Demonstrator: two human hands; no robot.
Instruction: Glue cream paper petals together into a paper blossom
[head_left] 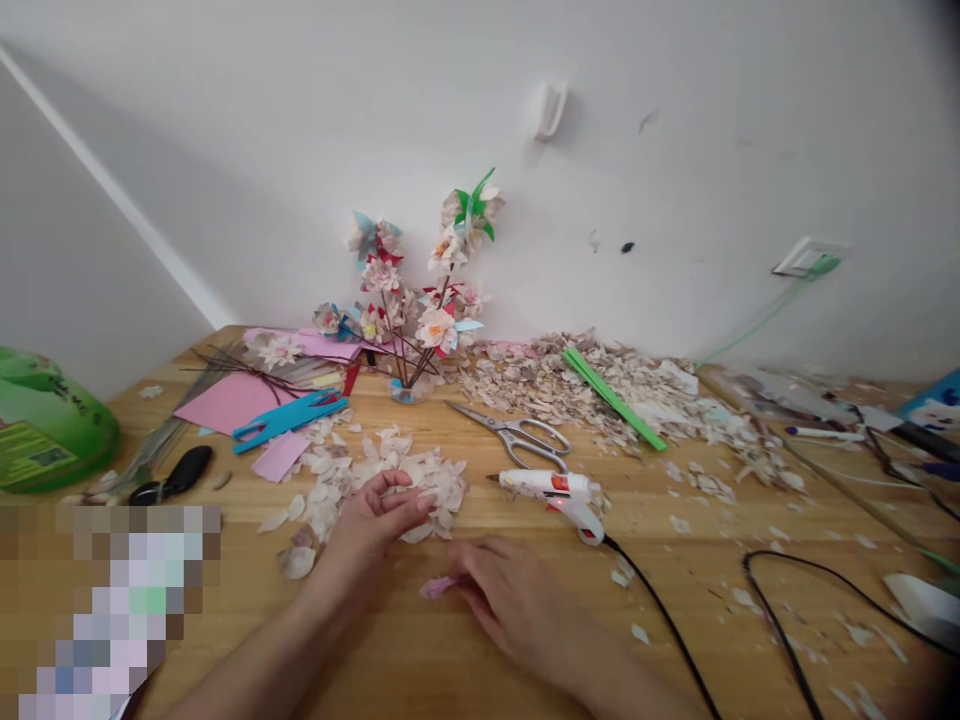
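Observation:
My left hand (386,515) is over a pile of pale dried petals (360,470), thumb and fingers drawn together. Whether a petal is between its fingertips cannot be told against the pile. Close beside it, low over the wooden table (405,660), my right hand (506,595) is closed with its back towards me. From its fingers pokes a small pink, paper-like piece (436,587), pointing left. A white glue gun (555,490) with a lit red light lies just beyond my right hand, its nozzle to the left. Metal scissors (517,435) lie behind it.
Handmade flowers (439,330) on dark stems stand in a small holder near the wall. A heap of petal scraps (540,380) carries green strips (615,400). Pink paper (229,402), blue strips (289,418) and a green bottle (52,420) are left. The black cord (660,605) runs right.

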